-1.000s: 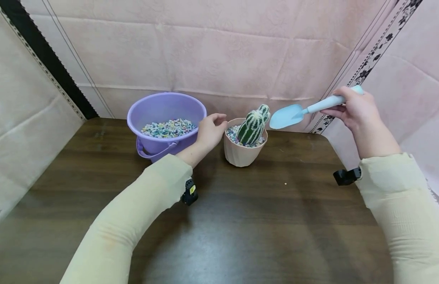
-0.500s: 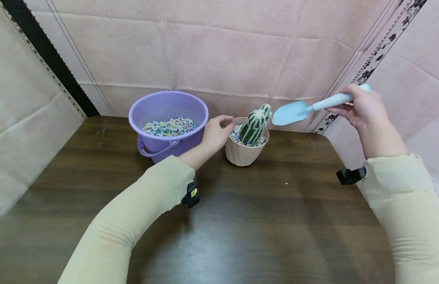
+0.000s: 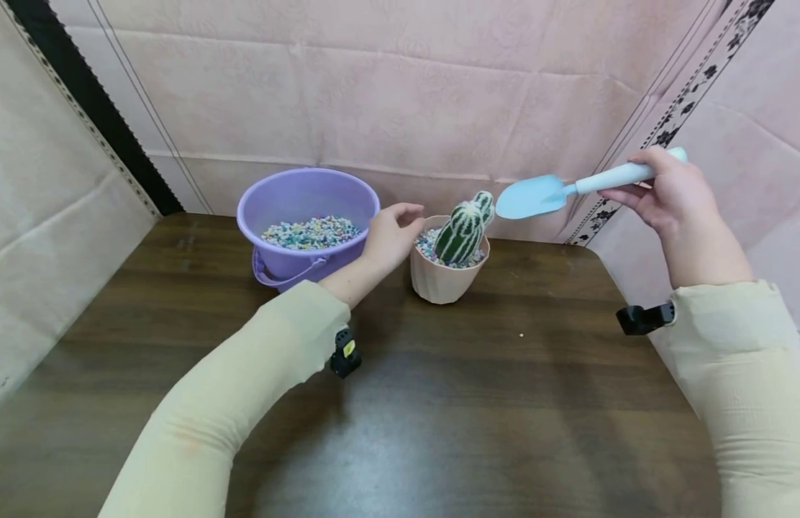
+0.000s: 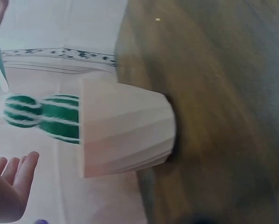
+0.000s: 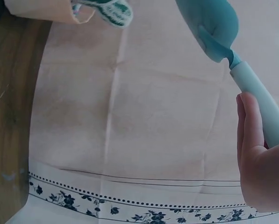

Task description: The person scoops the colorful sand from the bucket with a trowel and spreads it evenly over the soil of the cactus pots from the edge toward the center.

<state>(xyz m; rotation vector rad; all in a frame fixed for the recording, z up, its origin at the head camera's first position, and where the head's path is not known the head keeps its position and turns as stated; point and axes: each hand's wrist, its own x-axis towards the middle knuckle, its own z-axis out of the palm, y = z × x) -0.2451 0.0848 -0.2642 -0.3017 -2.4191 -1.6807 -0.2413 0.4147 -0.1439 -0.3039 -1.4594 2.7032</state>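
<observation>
My right hand (image 3: 675, 191) grips the pale handle of a light-blue garden trowel (image 3: 532, 198), raised off the table. Its blade points left, just right of a green, white-striped cactus (image 3: 461, 234). The cactus leans right in a cream flowerpot (image 3: 442, 282), with small coloured pebbles (image 3: 426, 242) around its base. Beside the pot's left rim is my left hand (image 3: 388, 236), its fingers loosely bent. In the left wrist view, the fingers (image 4: 25, 175) hold nothing and stand apart from the pot. The right wrist view shows the trowel's blade (image 5: 214, 28) above the fingers.
A purple bucket (image 3: 309, 193) with coloured pebbles (image 3: 312, 234) inside stands left of the pot, its handle hanging in front. One tiny pale bit (image 3: 521, 335) lies on the brown wooden table (image 3: 471, 403). Pinkish cloth (image 3: 400, 108) closes off the back and sides.
My right hand has drawn right and slightly up with the trowel, and the blade now sits a little higher. My left hand stays by the pot, almost still.
</observation>
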